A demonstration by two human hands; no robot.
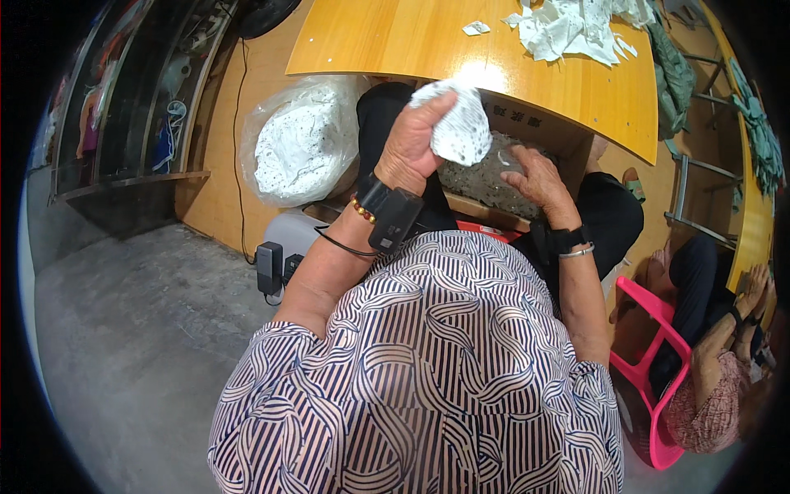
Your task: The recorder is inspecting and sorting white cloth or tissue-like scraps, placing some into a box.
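Note:
A thin white oval piece with dark specks [462, 130] is gripped between the thumb and fingers of my left hand [411, 140]. I cannot make out what it is made of. My right hand [539, 183] is over a cardboard box [527, 126] in front of my lap, thumb and fingers apart. Grey, crumbly scraps [469, 179] fill the box. A small pale flake lies close to my right fingertips; I cannot tell whether they touch it. Left of my knee stands a clear plastic bag [255, 152] full of white speckled material.
The yellow wooden table [395, 41] curves above the box, with torn white sheets [568, 31] at its far right. A pink plastic stool [658, 362] and another seated person [712, 387] are at the right. Dark shelves [156, 90] stand at the far left, beside a hanging cable.

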